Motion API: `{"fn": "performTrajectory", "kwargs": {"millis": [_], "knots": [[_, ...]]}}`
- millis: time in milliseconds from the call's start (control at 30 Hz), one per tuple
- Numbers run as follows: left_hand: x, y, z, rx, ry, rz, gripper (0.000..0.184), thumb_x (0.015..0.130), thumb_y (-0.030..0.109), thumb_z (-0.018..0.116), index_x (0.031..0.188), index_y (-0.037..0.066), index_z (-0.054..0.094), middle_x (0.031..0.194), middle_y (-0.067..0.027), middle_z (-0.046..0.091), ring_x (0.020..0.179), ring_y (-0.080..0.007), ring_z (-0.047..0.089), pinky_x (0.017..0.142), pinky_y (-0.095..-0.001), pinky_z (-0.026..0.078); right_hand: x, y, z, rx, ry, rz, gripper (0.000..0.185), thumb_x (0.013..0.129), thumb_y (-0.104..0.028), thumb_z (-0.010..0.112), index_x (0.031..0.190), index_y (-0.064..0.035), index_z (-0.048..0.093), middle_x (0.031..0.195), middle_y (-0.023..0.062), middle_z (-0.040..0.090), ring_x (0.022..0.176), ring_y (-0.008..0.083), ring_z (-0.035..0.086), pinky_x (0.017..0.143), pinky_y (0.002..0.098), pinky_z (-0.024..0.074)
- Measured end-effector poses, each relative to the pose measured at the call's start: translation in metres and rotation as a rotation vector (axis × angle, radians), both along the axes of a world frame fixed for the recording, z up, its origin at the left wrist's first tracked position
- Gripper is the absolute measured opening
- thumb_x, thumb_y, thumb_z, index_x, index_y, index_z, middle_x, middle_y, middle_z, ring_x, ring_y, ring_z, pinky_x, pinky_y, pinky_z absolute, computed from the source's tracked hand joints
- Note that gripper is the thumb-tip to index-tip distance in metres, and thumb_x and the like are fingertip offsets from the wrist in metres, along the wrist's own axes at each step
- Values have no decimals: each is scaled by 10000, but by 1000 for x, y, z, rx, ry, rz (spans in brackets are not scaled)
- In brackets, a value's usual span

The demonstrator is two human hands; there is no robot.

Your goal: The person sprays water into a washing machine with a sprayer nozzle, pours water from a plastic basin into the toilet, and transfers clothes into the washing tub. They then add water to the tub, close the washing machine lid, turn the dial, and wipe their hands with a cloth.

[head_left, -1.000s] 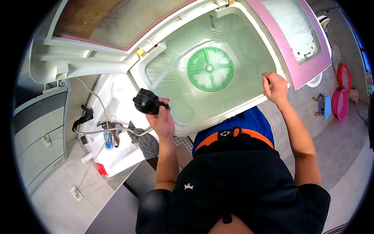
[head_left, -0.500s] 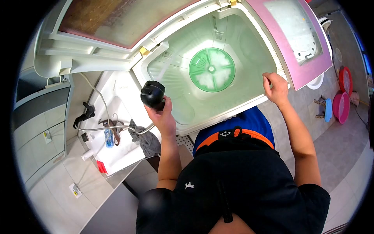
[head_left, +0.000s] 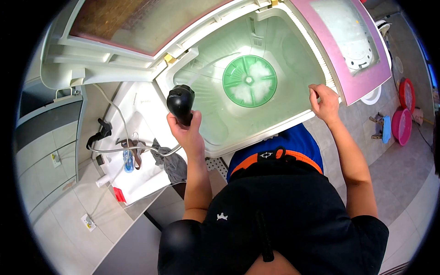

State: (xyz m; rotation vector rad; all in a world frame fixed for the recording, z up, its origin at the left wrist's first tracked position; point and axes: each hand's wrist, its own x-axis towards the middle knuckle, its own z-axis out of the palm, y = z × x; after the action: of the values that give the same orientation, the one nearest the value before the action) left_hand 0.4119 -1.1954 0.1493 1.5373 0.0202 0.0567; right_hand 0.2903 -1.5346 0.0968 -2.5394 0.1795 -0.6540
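Head view of a tub under two bare hands. The left hand is closed around the black spray head, which stands tilted, bulb end up, over the left side of the tub as seen here. The fingers hide the lower part of the spray head; its outlet cannot be made out, nor can its height above the rim. The hose loops over the sink and passes out of sight behind the left wrist, so its joint with the spray head is concealed. The right hand lies over the opposite side of the tub, fingers curled, thumb and forefinger narrowly parted; its palm is hidden, and contact with the rim cannot be told. On the green disc at the tub's bottom are white patches, either foam or glare. The upper lid and the pink lid are both cut off by the top edge. In the sink, a grey cloth lies partly behind the left forearm; near the blue bottle, a brown item is indistinct. The shirt covers the lower foreground.
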Motion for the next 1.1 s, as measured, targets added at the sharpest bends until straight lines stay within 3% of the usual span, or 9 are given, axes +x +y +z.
{"fn": "performTrajectory", "kwargs": {"millis": [233,333,633,833,933,967,1100], "knots": [[3,1,4,122,38,25,361,758,-42,690,1038,49,480,891,-14,540,777,-82,513,696,-209,418,0,-1,-1,9,-2,1,40,768,-44,617,805,-59,621,658,59,582,508,203,556,499,317,448],[5,1,5,34,21,-2,425,733,-24,723,1060,40,459,898,-11,507,791,-70,489,728,-207,403,0,0,-2,6,1,-1,41,768,-44,618,807,-60,621,656,58,580,504,202,554,497,315,446],[9,1,15,474,16,38,438,690,22,785,1046,14,529,894,-30,564,764,-73,515,701,-204,433,0,2,-1,15,-7,-11,44,765,-38,617,805,-56,626,658,65,588,505,201,559,490,316,439],[18,7,3,551,-189,30,419,696,52,785,1040,-1,553,865,-30,582,755,-94,535,697,-226,451,0,0,-3,-2,-36,0,42,765,-33,617,803,-45,627,658,76,588,500,206,556,487,314,439],[34,10,2,674,-153,-5,425,674,50,782,1036,8,564,912,-71,585,797,-179,566,747,-293,457,0,1,-2,16,-25,-5,40,767,-34,617,803,-43,630,663,81,595,500,209,556,485,310,439],[43,12,-2,764,-174,-32,426,678,82,782,1034,1,563,909,-110,595,805,-252,586,758,-329,462,0,1,-2,19,-22,-7,38,767,-35,617,802,-42,631,664,81,597,499,209,556,485,308,439],[83,8,-4,1077,-217,-234,413,705,163,768,1034,-10,588,926,-175,622,847,-327,607,771,-372,475,-2,1,-5,32,2,-3,50,781,-33,621,826,-43,641,661,81,588,514,203,549,482,305,423]]}}
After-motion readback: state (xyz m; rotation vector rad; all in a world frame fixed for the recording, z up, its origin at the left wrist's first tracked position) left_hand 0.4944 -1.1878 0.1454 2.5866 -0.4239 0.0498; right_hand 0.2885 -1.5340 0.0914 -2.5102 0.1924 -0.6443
